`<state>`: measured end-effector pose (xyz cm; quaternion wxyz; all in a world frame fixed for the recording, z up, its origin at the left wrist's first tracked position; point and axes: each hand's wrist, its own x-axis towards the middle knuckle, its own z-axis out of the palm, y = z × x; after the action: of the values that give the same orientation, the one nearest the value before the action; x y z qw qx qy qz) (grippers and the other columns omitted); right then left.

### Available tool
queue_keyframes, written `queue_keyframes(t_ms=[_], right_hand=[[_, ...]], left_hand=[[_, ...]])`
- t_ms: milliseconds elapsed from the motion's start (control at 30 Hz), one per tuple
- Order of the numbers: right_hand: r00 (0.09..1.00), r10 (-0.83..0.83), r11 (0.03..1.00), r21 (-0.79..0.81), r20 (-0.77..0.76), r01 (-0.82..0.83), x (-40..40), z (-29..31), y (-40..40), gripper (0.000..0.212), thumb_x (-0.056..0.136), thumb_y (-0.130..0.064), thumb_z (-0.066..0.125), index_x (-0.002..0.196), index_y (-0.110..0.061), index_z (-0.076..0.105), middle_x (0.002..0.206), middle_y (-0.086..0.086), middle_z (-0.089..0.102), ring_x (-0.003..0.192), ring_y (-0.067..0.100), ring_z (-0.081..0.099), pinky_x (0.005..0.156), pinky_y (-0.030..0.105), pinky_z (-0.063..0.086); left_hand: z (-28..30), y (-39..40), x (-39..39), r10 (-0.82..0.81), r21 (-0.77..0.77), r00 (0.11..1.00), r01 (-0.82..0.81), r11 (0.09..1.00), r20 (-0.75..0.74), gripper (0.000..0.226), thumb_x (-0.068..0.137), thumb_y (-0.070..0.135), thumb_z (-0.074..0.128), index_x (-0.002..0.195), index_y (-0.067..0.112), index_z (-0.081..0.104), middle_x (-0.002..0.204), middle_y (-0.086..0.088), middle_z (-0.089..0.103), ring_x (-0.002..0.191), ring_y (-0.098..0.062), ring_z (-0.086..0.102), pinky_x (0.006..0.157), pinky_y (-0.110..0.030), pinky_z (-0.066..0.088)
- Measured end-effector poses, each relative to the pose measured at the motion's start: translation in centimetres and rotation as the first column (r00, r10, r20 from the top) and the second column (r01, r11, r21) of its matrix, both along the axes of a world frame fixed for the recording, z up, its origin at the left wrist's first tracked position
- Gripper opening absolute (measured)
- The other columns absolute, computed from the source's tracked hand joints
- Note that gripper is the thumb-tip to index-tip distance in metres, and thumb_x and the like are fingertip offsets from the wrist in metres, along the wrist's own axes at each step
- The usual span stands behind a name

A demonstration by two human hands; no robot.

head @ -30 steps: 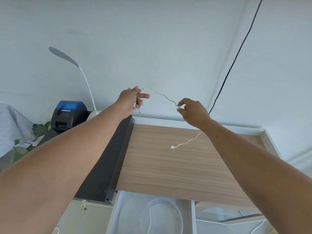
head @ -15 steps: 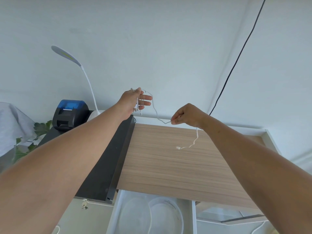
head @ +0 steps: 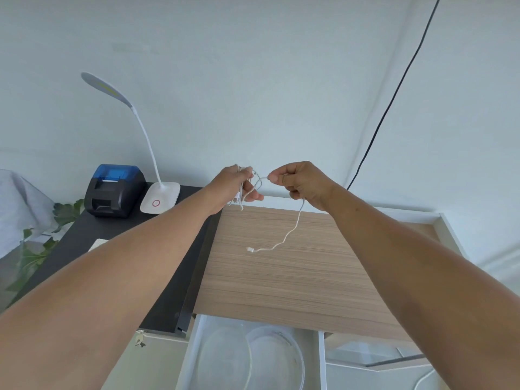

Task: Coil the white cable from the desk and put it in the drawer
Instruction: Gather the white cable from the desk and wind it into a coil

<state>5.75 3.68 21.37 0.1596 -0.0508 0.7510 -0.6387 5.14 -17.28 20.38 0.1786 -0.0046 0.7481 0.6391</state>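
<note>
Several loops of the thin white cable [head: 292, 229] are bunched in my left hand [head: 237, 184], held above the desk's back edge. My right hand [head: 298, 180] pinches the same cable just to the right of those loops, almost touching the left hand. From the right hand the loose end hangs down and curls left, and its small white plug rests on the wooden desk top [head: 281, 282]. Below the desk's front edge the white drawer [head: 191, 358] stands open, with round clear lids inside.
A black side table [head: 84, 237] on the left carries a black and blue label printer [head: 114, 190] and a white gooseneck lamp [head: 160, 197]. Green leaves sit at the far left. A black wire runs up the wall on the right.
My right hand has risen and moved left, close up to the left hand, adding another loop. The free tail on the desk is shorter.
</note>
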Motion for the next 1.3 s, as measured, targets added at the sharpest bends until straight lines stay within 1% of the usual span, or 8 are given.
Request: queue_keyframes(t_ms=[167,333,500,667,900,1067,1200,1300], right_hand=[[0.993,-0.118,0.993,0.017,-0.023,0.118,-0.4,0.3,0.8,0.009,0.08,-0.023,0.081,0.084,-0.015,0.078,0.057,-0.004,0.037,0.054,0.014,0.027,0.05,0.026,0.024],[0.982,-0.173,0.97,0.158,-0.076,0.183,-0.6,0.2,2.3,0.011,0.081,-0.03,0.079,0.083,-0.019,0.077,0.057,-0.011,0.049,0.055,0.012,0.036,0.047,0.022,0.034],[0.975,-0.221,0.941,0.255,-0.035,0.222,0.2,-1.1,4.9,0.027,0.085,-0.033,0.075,0.09,-0.007,0.073,0.065,0.0,0.044,0.056,0.016,0.043,0.05,0.026,0.044],[0.959,-0.274,0.957,0.116,0.066,0.266,1.7,-2.5,7.9,0.031,0.088,-0.033,0.072,0.105,-0.007,0.075,0.067,-0.002,0.041,0.055,0.013,0.04,0.054,0.026,0.042],[0.935,-0.351,0.923,-0.152,0.051,0.354,2.0,-2.9,9.2,0.028,0.088,-0.031,0.072,0.108,-0.01,0.074,0.066,-0.003,0.033,0.053,0.013,0.024,0.043,0.023,0.018],[0.843,-0.538,0.843,0.009,-0.028,0.538,1.8,-2.6,7.7,0.025,0.077,-0.035,0.08,0.09,-0.013,0.079,0.053,-0.006,0.035,0.043,0.012,0.026,0.042,0.022,0.023],[0.89,-0.415,0.855,0.252,-0.19,0.453,1.7,-2.5,5.6,0.02,0.082,-0.035,0.075,0.082,-0.016,0.079,0.07,-0.016,0.071,0.054,-0.002,0.057,0.052,0.012,0.041],[0.926,-0.294,0.835,0.407,-0.239,0.37,1.5,-2.3,3.6,0.029,0.084,-0.031,0.07,0.075,-0.003,0.073,0.065,0.001,0.063,0.054,0.014,0.044,0.054,0.023,0.037]], left_hand=[[-0.3,-0.1,-0.2,-0.059,0.015,0.998,0.059,0.998,-0.009,0.026,0.102,0.026,0.046,0.093,0.006,0.06,0.053,-0.002,0.05,0.051,-0.021,0.065,0.087,-0.047,0.053],[0.7,-0.2,-0.7,-0.015,0.048,1.0,0.014,0.999,0.018,0.03,0.1,0.028,0.052,0.081,0.006,0.061,0.05,0.006,0.036,0.044,-0.012,0.039,0.055,-0.032,0.043],[1.4,-1.8,-1.6,0.052,0.054,0.999,-0.052,0.997,0.001,0.037,0.085,0.038,0.073,0.068,0.021,0.044,0.054,0.008,0.028,0.044,-0.009,0.025,0.043,-0.022,0.023],[2.1,-3.7,-2.9,0.266,0.164,0.961,-0.276,0.947,0.081,0.041,0.085,0.042,0.071,0.067,0.022,0.04,0.051,0.007,0.025,0.038,-0.008,0.02,0.039,-0.021,0.015],[2.5,-4.9,-3.7,0.279,0.387,0.939,-0.338,0.858,0.203,0.037,0.089,0.032,0.066,0.064,0.019,0.042,0.043,0.008,0.025,0.035,-0.008,0.02,0.036,-0.021,0.016],[2.4,-4.6,-3.6,0.222,0.411,0.944,-0.308,0.858,0.244,0.043,0.083,0.042,0.071,0.063,0.019,0.042,0.046,0.007,0.027,0.037,-0.01,0.023,0.035,-0.021,0.019],[2.1,-3.3,-3.4,0.282,0.296,0.942,-0.327,0.897,0.183,0.048,0.08,0.053,0.071,0.067,0.02,0.041,0.05,0.007,0.027,0.039,-0.009,0.024,0.036,-0.02,0.02],[1.9,-2.3,-3.3,0.263,0.294,0.95,-0.303,0.906,0.167,0.047,0.08,0.054,0.071,0.067,0.021,0.042,0.052,0.007,0.028,0.041,-0.01,0.025,0.038,-0.021,0.022]])
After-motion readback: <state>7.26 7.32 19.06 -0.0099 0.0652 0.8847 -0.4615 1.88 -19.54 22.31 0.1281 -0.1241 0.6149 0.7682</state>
